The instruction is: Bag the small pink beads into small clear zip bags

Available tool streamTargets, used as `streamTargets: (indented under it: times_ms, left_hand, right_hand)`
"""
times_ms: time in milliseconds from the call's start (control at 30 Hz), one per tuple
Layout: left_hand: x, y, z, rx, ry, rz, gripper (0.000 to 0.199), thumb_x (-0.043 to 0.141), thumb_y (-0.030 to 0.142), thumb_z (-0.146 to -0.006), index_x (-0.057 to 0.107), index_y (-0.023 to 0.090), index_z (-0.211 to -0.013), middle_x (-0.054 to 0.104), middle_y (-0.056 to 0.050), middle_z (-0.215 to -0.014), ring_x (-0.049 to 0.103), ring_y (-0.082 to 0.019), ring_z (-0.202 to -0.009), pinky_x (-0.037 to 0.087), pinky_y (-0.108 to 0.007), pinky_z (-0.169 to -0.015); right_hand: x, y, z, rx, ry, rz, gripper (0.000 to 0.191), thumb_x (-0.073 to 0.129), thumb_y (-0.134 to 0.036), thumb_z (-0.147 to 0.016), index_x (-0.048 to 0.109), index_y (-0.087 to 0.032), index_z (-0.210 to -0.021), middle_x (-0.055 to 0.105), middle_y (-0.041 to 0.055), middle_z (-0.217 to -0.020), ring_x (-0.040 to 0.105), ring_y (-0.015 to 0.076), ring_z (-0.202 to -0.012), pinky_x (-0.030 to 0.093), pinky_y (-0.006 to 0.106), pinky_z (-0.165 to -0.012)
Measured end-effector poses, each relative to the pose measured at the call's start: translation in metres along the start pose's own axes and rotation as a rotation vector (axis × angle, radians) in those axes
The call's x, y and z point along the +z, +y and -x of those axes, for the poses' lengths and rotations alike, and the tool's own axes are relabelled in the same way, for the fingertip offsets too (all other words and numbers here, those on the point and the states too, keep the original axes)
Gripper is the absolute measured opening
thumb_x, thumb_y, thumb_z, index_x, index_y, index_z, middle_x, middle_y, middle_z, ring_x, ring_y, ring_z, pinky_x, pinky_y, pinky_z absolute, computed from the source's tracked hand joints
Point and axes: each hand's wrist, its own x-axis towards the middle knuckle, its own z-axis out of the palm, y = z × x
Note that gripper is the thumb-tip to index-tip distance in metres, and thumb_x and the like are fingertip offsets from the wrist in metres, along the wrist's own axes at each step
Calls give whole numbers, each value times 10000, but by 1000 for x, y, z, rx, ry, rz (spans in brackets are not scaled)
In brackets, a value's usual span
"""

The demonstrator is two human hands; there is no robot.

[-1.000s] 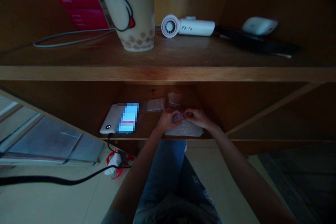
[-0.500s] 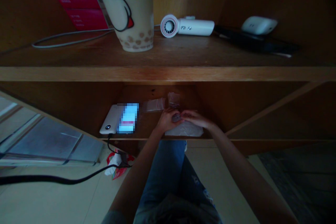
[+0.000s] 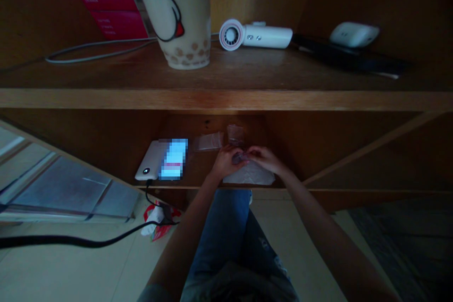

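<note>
Pinching a small clear plastic piece between them, head view: your left hand and right hand sat over a whitish plastic sheet on the lower brown wooden shelf, near a flat clear plastic packet.

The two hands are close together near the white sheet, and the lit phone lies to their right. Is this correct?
The side is wrong: the head view shows the lit phone to the left of the left hand and right hand. The hands are indeed close together near the white sheet.
</note>
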Motion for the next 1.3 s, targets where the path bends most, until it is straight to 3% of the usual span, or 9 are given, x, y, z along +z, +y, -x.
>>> streamTargets:
  times_ms: [167,367,1300]
  left_hand:
    - [0,0,0,11,14,8,301,624,438,-721,612,201,-907,650,-44,-917,583,-190,-891,434,-338,-847]
    - [-1,0,-1,-21,40,62,294,644,423,-704,615,205,-900,659,-36,-908,593,-184,-885,438,-341,-858]
    - [-1,1,-1,-40,6,41,273,626,435,-717,620,221,-886,651,-24,-915,586,-181,-898,435,-339,-878]
  right_hand:
    - [-1,-12,8,62,43,411,154,499,-247,-792,631,-228,-869,682,13,-845,619,152,-753,407,254,-688]
    - [6,-25,6,95,34,656,190,556,-332,-768,631,-260,-926,693,16,-859,633,194,-816,383,326,-807]
    - [10,-35,-1,111,-13,782,137,532,-237,-773,613,-240,-884,688,37,-877,626,190,-816,327,335,-858]
